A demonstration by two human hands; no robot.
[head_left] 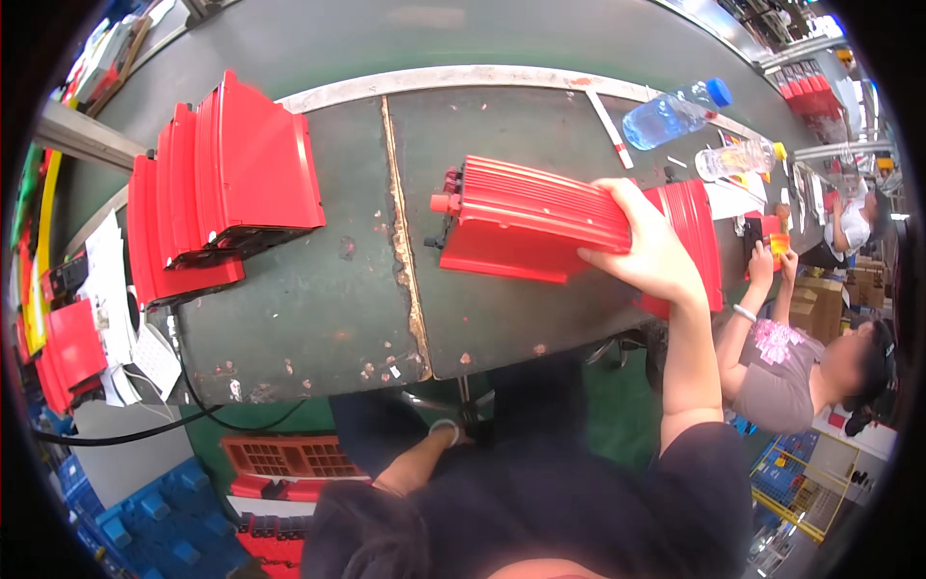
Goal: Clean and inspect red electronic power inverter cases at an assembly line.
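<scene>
My right hand (pixel 648 239) grips the right end of a red power inverter (pixel 545 207), thumb on its near side and fingers over its ribbed top. The inverter's left end has red and black terminals, and it sits tilted over the dark green tabletop (pixel 328 338). Right behind my hand stands another red ribbed casing (pixel 687 232), partly covered by my wrist. Down by my lap, below the table edge, is my left hand (pixel 461 436); its fingers are lost in shadow. Several more red casings (pixel 241 164) stand side by side on the table's left.
Two plastic bottles, one blue-capped (pixel 666 116) and one yellow-capped (pixel 738 159), lie at the back right. A co-worker (pixel 786 372) handles a small orange item on the right. Papers (pixel 111 299) and a black cable (pixel 135 439) are at the left edge; a blue pallet (pixel 174 521) lies below.
</scene>
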